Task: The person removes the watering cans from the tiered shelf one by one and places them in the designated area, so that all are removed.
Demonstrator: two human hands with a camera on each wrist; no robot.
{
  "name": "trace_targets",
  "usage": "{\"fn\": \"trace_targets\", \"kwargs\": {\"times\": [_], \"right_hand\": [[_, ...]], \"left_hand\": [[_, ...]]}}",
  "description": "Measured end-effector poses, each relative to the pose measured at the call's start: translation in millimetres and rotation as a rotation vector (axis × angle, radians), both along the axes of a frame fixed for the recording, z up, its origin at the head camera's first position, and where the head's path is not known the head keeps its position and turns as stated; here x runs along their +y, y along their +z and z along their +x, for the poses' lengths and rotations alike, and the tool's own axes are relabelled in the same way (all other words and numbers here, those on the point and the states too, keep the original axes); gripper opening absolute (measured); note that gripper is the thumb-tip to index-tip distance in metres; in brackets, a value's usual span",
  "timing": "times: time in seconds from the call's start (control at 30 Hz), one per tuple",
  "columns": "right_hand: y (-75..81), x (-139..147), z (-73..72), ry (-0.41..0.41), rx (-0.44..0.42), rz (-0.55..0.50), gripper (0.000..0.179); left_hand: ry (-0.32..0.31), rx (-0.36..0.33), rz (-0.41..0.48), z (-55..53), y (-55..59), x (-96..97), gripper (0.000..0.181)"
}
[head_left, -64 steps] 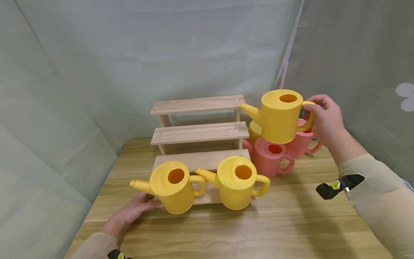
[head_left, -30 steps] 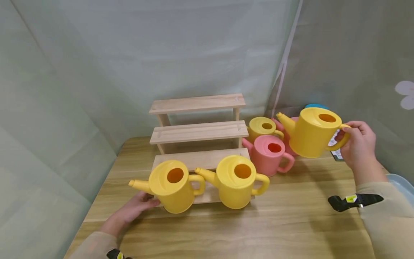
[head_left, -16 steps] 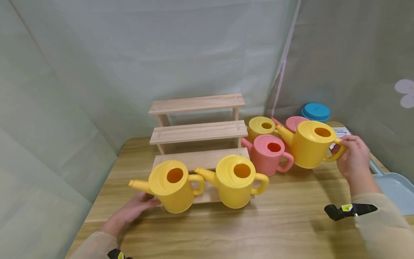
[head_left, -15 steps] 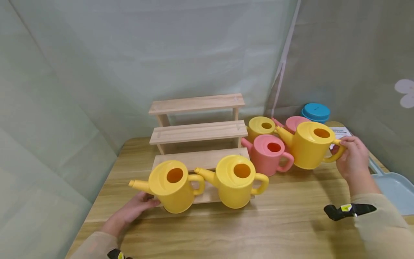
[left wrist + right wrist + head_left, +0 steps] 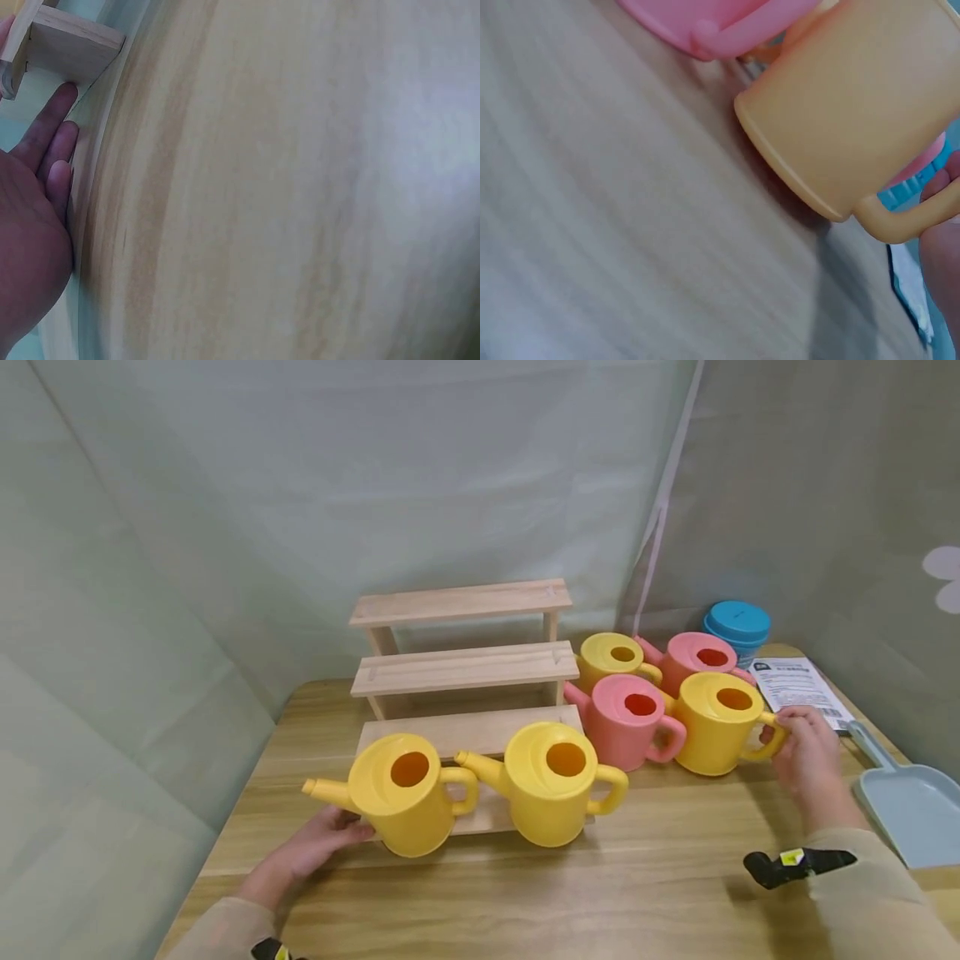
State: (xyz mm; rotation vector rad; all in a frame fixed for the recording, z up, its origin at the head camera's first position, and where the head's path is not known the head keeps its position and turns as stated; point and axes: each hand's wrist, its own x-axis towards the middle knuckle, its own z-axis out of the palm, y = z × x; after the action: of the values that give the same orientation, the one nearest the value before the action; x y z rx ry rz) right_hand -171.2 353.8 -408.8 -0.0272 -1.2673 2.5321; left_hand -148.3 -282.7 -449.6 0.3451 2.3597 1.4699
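Now the right hand (image 5: 810, 752) holds a yellow watering can (image 5: 705, 735), lower than before, at three o'clock from the stand (image 5: 465, 668); contents unclear. The left hand (image 5: 322, 842) touches its eight o'clock corner, grip uncertain.

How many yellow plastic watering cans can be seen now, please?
4: two yellow watering cans on the pale wooden rack's lowest step, a third gripped by the right hand, a fourth behind the front pink watering can. More may be hidden.
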Motion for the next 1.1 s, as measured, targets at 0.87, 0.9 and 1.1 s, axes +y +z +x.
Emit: {"fn": "trace_targets", "kwargs": {"times": [0.87, 0.9, 1.1], "right_hand": [[2.0, 6, -7.5, -0.148, 0.077, -0.060, 0.020], [7.1, 6, -7.9, -0.160, 0.057, -0.026, 0.018], [43.2, 0, -10.0, -0.202, -0.079, 0.232, 0.012]], "left_hand": [[-0.019, 0.000, 0.034, -0.7, -2.3, 0.5, 0.058], [-0.020, -0.001, 0.037, -0.8, -2.5, 0.5, 0.057], [-0.029, 0.001, 0.047, -1.1, -2.7, 0.2, 0.057]]}}
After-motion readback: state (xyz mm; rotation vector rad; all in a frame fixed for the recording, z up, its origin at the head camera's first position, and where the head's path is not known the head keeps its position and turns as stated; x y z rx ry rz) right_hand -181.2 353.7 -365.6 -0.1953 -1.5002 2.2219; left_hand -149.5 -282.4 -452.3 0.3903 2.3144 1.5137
